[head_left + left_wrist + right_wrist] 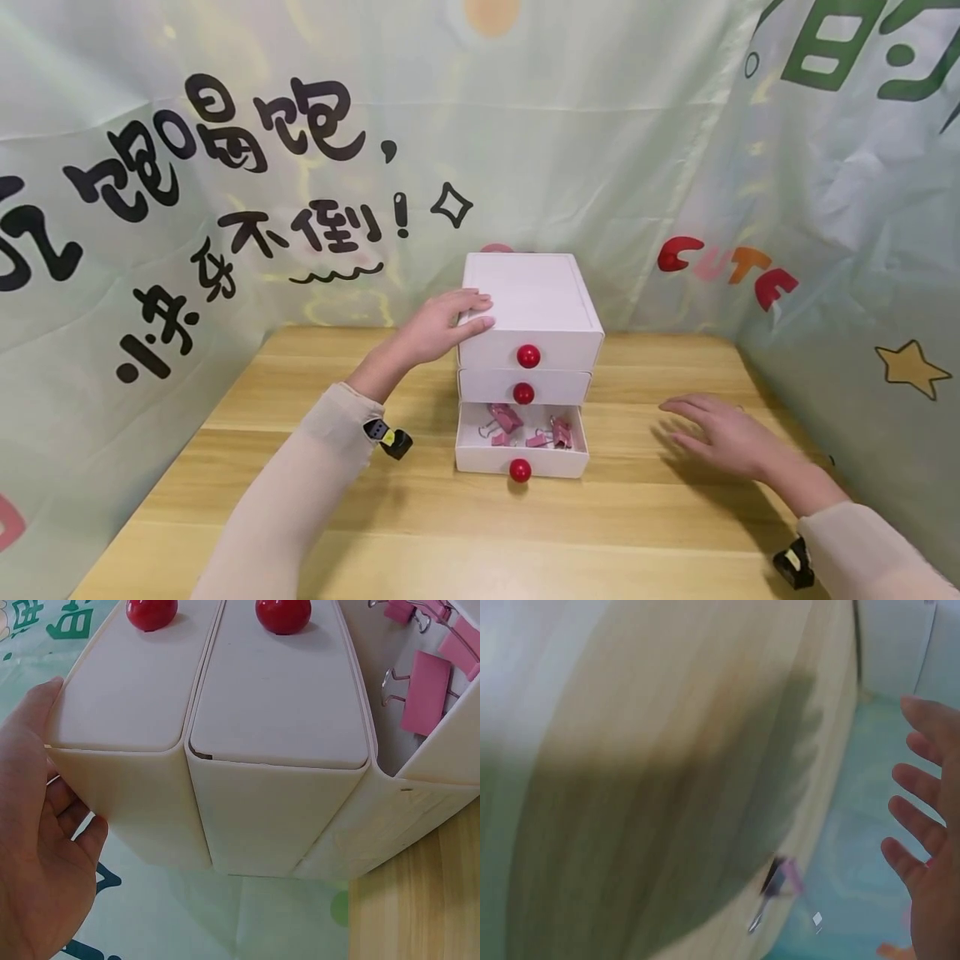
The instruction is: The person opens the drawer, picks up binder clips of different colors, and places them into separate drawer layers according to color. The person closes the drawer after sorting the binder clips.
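A small white drawer cabinet point(532, 292) with red knobs stands on the wooden table. My left hand point(442, 325) rests on its upper left edge, fingers extended over the top. The left wrist view shows that hand point(34, 825) against the cabinet's upper corner, some fingers by its side. The bottom drawer point(480, 460) is pulled out and holds several pink binder clips point(506, 417). Off to the right, my right hand point(723, 433) hovers over the table with fingers spread and nothing held. A pink-and-black binder clip point(781, 879) lies near the table edge in the right wrist view.
The middle drawer point(480, 386) and the top drawer point(487, 350) are closed. Printed fabric point(600, 167) hangs behind the wooden table point(637, 533) and along both sides. A shadow point(727, 825) falls on the wood below my right hand.
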`<action>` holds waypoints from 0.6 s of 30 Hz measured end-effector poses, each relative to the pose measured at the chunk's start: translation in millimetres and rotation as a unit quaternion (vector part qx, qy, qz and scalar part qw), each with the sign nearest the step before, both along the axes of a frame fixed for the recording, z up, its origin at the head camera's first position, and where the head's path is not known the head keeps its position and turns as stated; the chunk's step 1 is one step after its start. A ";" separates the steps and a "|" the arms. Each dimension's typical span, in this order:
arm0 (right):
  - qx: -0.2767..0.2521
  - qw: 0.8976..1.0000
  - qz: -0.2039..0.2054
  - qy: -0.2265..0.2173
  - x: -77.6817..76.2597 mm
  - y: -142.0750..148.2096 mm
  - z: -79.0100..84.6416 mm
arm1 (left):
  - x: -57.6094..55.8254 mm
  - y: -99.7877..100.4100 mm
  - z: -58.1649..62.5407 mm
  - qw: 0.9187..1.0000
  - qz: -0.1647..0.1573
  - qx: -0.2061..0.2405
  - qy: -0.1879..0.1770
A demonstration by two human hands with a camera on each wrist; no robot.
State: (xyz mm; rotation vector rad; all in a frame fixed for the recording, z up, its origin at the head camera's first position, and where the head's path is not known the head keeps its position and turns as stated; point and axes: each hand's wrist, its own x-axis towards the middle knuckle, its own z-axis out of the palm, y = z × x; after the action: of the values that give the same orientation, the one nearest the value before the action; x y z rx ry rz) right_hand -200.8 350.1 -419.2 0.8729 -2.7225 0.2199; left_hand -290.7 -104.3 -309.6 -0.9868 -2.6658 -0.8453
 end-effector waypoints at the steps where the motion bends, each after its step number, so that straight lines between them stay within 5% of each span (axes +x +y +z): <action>1: 0.003 1.000 -0.008 -0.008 -0.6 4.6 -0.7 | -0.1 0.0 0.2 1.000 0.000 0.000 0.000; 18: 0.027 0.999 -0.021 0.012 -16.2 55.1 -20.7 | 1.4 -0.8 1.5 1.000 -0.003 -0.002 -0.004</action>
State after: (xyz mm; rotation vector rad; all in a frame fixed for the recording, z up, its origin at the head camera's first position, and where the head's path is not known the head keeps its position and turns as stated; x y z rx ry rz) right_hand -217.0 405.3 -440.0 0.8270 -2.7323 0.1277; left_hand -289.3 -105.1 -308.1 -0.9961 -2.6732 -0.8454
